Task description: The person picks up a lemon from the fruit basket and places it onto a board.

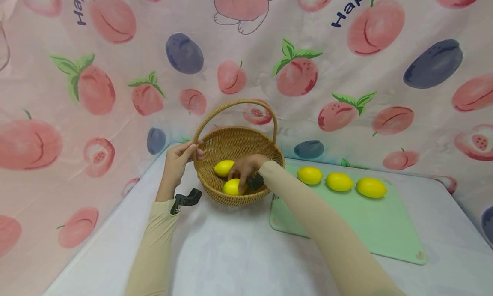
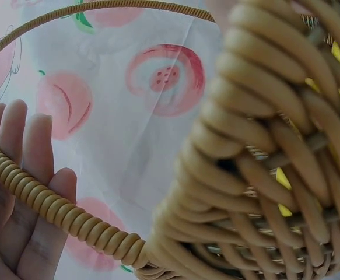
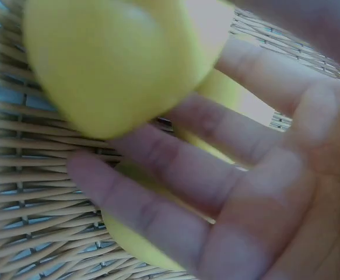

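A brown wicker basket (image 1: 231, 139) with an arched handle (image 1: 236, 102) stands tilted toward me. My left hand (image 1: 178, 161) holds the handle near its left base; in the left wrist view the handle (image 2: 70, 217) crosses in front of the fingers (image 2: 38, 146). Inside the basket is my right hand (image 1: 246, 169), its fingers and thumb around a yellow lemon (image 1: 233, 187). That lemon (image 3: 117, 64) fills the top of the right wrist view, with more yellow fruit (image 3: 137, 242) partly hidden behind the fingers. Another lemon (image 1: 223, 168) lies just left of the right hand.
On the right, a light green cutting board (image 1: 385, 227) lies on the white table (image 1: 231, 257). Three lemons (image 1: 339, 182) sit in a row along its far side. My right sleeve crosses over the board. A fruit-print cloth (image 1: 246, 52) hangs behind the basket.
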`<state>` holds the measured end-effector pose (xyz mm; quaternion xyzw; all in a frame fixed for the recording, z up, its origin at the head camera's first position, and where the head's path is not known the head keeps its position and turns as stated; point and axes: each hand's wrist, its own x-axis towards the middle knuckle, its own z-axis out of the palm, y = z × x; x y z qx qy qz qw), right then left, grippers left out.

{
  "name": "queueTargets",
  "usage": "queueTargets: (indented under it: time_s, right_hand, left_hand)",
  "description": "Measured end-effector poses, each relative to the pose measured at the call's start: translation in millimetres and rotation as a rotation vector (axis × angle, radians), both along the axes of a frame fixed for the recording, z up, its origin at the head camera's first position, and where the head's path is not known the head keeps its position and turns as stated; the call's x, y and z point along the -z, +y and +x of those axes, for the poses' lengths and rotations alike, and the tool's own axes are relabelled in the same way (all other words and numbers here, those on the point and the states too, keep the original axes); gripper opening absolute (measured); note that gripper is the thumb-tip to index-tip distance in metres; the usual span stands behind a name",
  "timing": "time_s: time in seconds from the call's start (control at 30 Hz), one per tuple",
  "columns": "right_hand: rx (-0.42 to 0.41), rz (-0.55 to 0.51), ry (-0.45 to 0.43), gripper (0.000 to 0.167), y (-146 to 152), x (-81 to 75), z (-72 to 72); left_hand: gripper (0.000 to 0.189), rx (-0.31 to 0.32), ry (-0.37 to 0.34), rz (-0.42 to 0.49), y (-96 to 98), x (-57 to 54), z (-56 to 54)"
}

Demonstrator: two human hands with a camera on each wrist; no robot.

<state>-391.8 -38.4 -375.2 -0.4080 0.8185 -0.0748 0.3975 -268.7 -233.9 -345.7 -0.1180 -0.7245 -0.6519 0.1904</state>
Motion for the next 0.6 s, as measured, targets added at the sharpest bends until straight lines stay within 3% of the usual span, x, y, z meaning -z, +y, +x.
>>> queueTargets:
  time_s: [0.27,0.47,0.6]
  right_hand:
    - [0.039,-0.091,0.072,0.053,-2.5,-0.2,0.2]
    - [0.053,-0.145,0.048,0.049,-2.9,-2.4,-1.1]
    - [0.093,-0.177,0.084,0.049,-1.2,-5.2,-4.9]
  left_hand:
    - [0.028,0.002,0.0,0.01,-0.6,0.0,1.2]
    - [0.032,-0.004,0.008,0.004,-1.6,0.3,-0.4]
    - [0.035,-0.012,-0.005,-0.004,-3.3,0.9,-2.0]
